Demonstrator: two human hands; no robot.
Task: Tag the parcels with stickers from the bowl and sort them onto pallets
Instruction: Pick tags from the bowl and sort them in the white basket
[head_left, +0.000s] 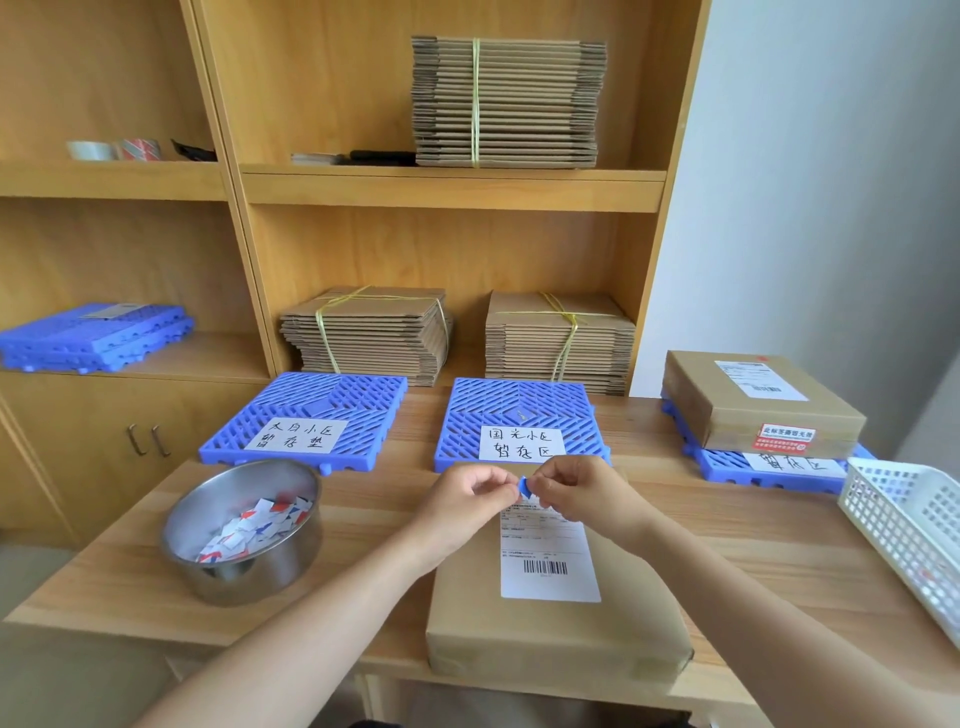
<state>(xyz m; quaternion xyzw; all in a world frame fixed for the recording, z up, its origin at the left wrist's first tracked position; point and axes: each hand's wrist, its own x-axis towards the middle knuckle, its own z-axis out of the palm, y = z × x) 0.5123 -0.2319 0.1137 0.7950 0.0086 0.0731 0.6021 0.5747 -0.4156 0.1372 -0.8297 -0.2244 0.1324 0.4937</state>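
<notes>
Three blue plastic grid pallets lie in a row along the back edge of the pale wooden worktop (363, 514). The left pallet (306, 415) carries a white handwritten label in Chinese, as does the middle pallet (519, 410); the right pallet (769, 470), near the back right corner, has a label that is half hidden.

Two brown-paper parcels are in view. One flat parcel (753, 402) rests on the right pallet, bearing a white shipping label and a red-and-white sticker whose print is too small to read. The other parcel (550, 623) lies at the front edge of the worktop, below the middle pallet, with a white barcoded shipping label (548, 558) on top.

Above its far end, the left hand (467, 496) and right hand (576, 488) meet, both grips pinched on one small blue sticker (524, 487) held between the fingertips.

One round stainless-steel bowl (244, 571) stands near the front left corner, holding a heap of small white, red and blue stickers (254, 525). One white perforated plastic basket (909, 525) sits at the right edge.

Behind the worktop stands a light wooden shelving unit (452, 189) with three bundles of flattened cardboard tied with yellow string: one on the upper shelf (506, 101), two below (363, 335) (558, 343). A stack of spare blue pallets (93, 338) and two tape rolls (114, 149) occupy the left shelves. A plain grey wall (831, 182) is on the right.
</notes>
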